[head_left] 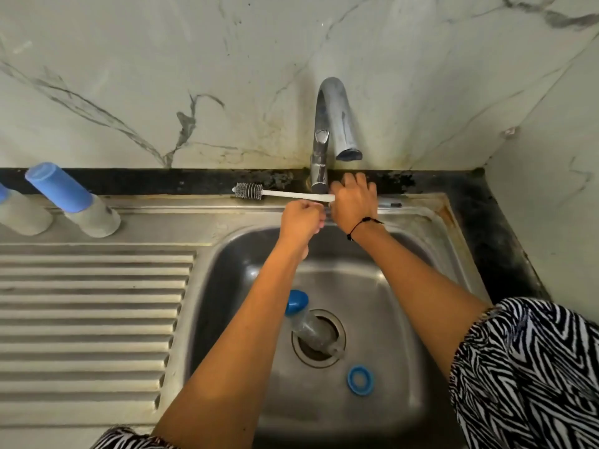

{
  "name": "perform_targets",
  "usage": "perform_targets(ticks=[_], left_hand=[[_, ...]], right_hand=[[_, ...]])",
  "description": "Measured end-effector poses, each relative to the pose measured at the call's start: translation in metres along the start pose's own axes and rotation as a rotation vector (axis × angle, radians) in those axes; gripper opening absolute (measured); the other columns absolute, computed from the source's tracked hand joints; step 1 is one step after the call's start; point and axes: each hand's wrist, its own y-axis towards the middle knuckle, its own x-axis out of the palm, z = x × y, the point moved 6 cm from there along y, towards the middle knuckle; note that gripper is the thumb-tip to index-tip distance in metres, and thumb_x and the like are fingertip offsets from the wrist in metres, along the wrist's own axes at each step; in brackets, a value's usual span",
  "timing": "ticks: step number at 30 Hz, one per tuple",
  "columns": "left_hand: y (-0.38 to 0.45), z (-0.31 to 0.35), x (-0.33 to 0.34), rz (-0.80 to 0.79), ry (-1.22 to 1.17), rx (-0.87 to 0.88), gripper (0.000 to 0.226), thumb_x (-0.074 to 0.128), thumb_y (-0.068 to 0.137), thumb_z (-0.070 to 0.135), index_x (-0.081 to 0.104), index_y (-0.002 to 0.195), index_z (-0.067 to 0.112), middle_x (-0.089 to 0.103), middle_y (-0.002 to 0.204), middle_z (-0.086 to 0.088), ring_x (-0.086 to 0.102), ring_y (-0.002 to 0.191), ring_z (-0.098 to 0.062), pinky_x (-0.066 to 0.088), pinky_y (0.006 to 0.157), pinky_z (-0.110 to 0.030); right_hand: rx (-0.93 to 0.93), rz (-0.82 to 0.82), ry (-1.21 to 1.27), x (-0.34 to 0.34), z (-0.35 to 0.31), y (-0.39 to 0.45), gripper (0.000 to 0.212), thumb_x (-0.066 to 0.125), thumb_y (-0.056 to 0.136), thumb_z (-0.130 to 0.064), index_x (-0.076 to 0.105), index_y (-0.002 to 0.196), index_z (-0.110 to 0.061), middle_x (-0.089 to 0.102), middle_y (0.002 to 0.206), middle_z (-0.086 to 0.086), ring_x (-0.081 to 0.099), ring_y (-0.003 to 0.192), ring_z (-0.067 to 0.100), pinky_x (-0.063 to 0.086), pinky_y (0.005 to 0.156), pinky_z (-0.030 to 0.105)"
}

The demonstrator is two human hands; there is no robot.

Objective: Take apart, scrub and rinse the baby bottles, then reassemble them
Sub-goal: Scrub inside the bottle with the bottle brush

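While the clear plastic baby bottle with blue cap point(303, 322) lies over the sink drain, the right hand point(353, 202) grasps the white bottle brush point(278, 193); the left hand point(301, 222) is clenched, contents unseen. The loose blue ring point(360, 380) risks going unnoticed.

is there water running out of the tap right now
No, the faucet spout shows no stream, and the sink basin below it looks undisturbed.
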Motion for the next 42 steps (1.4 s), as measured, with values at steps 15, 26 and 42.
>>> perform_targets(ticks=[15,26,42], left_hand=[[-0.112,-0.120,-0.004,-0.033,-0.081,-0.240,0.019,0.052,0.090,0.002,0.056,0.073,0.010,0.060,0.065,-0.005,0.056,0.055,-0.012,0.046,0.051,-0.017],[-0.111,-0.166,0.009,-0.049,0.231,-0.330,0.018,0.046,0.088,0.001,0.053,0.074,0.009,0.052,0.069,-0.007,0.050,0.060,-0.019,0.044,0.048,-0.021],[-0.076,-0.196,-0.005,0.269,0.524,-0.518,0.056,0.056,0.091,0.033,0.037,0.135,0.005,0.035,0.137,-0.018,0.036,0.125,-0.032,0.037,0.101,-0.040]], right_hand=[[0.144,-0.442,0.451,0.033,0.003,-0.210,0.030,0.045,0.091,-0.047,0.058,0.111,-0.029,0.065,0.110,0.010,0.059,0.102,0.034,0.046,0.077,0.034],[0.354,-0.424,0.387,0.039,0.029,-0.231,0.026,0.046,0.092,-0.025,0.057,0.109,-0.009,0.061,0.110,0.015,0.056,0.096,0.032,0.036,0.067,0.030],[0.352,-0.486,0.351,0.074,0.011,-0.213,0.024,0.040,0.095,-0.035,0.053,0.081,-0.020,0.051,0.080,0.003,0.050,0.076,0.024,0.036,0.064,0.029]])
